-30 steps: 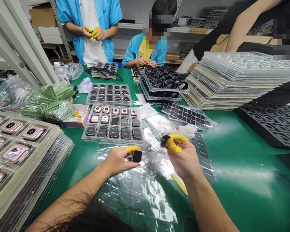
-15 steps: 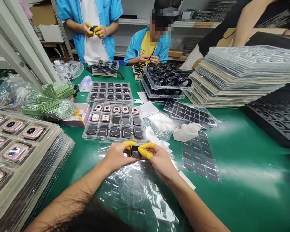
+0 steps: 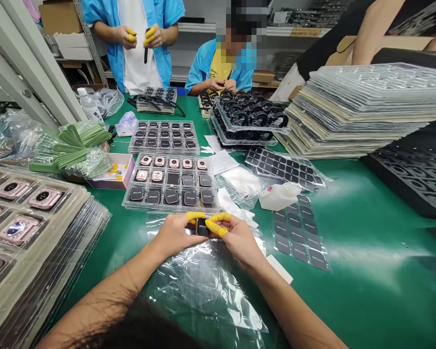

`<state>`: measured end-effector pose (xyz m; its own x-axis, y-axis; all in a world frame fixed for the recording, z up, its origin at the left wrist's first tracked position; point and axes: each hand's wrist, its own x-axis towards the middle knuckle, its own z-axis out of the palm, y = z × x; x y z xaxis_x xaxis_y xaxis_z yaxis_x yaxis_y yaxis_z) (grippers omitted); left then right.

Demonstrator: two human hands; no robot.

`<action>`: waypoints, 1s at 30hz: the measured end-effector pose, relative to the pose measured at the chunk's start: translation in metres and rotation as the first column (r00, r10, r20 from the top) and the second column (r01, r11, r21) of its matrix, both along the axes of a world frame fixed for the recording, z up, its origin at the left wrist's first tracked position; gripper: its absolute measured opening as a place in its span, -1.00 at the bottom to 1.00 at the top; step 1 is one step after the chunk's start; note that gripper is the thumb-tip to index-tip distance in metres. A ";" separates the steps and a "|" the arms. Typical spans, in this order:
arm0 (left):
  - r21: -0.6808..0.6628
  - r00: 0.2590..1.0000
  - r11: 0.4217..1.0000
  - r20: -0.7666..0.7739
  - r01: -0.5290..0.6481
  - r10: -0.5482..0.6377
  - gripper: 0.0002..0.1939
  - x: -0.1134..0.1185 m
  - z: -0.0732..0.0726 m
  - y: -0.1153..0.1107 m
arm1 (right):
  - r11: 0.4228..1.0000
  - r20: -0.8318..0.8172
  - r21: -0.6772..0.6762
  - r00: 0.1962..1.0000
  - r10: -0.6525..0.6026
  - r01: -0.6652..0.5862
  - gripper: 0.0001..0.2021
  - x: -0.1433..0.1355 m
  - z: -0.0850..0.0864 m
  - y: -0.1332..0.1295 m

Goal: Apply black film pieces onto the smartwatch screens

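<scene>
Far left: stack of trays (image 3: 67,242), pink watch bodies (image 3: 45,196) in the top one. Then green straps (image 3: 72,150), open box (image 3: 125,178) just beside them. Centre: clear tray (image 3: 170,206) with pink watch pieces in the back rows, dark printed squares towards the front.

Near side of that tray, over clear plastic film (image 3: 199,286): left hand (image 3: 176,237), grip pinching a dark square piece (image 3: 202,227), yellow-sheathed finger along the top, bare thumb below. Print on the piece faces up. Right hand (image 3: 240,238) meets it from the other side, yellow-covered finger and thumb closed together at its right edge; exact contact under the fingertips, cannot tell.

Step in hand, my reading: two-handed lining-up or pressing of the printed face. Next move calls for a steady left grip, light even pressure from the right, edges square; a skewed push could shift the face.

Right: white bottle (image 3: 279,196), then a sheet of dark printed squares (image 3: 301,232) flat on the green worktop (image 3: 370,291), within reach of the right hand.
</scene>
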<state>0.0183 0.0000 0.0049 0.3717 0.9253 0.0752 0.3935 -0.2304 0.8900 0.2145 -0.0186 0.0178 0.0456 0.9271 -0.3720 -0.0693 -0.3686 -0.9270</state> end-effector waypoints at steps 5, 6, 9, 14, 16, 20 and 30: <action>-0.029 1.000 1.000 -0.005 -0.007 0.007 -0.41 0.000 0.000 0.001 | 1.000 0.000 0.021 1.000 0.020 -0.020 -0.32 0.002 -0.002 0.000; -0.037 1.000 0.999 -0.006 -0.014 0.014 -0.41 0.000 0.000 0.001 | 1.000 0.001 0.025 1.000 0.015 -0.015 -0.34 0.002 -0.002 0.000; -0.064 1.000 0.998 0.014 -0.022 0.023 -0.44 -0.001 0.000 0.002 | 0.998 0.013 0.044 0.999 0.038 -0.039 -0.34 0.001 -0.001 -0.001; -0.054 1.000 0.998 0.003 0.026 -0.025 -0.37 -0.004 -0.001 0.003 | 0.996 -0.011 0.073 0.998 0.061 -0.060 -0.39 -0.004 -0.005 0.000; -0.065 1.000 0.998 -0.007 0.005 -0.006 -0.35 -0.004 -0.001 0.004 | 0.997 -0.027 0.073 1.000 0.000 0.002 -0.46 -0.005 -0.008 0.001; -0.028 0.997 0.998 -0.053 0.054 -0.055 -0.40 -0.004 -0.002 0.004 | 0.988 0.003 0.143 0.998 0.065 -0.065 -0.36 -0.007 -0.015 -0.001; 0.304 0.921 0.872 -0.193 0.383 -0.337 -0.66 -0.001 -0.004 -0.005 | 0.862 0.336 0.507 0.922 -0.191 -0.006 -0.57 0.018 0.029 0.052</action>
<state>0.0171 -0.0046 0.0013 0.7020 0.6550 0.2795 0.3332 -0.6489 0.6840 0.2325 0.0337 0.0473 0.1798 0.9652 0.1897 0.2963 0.1307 -0.9461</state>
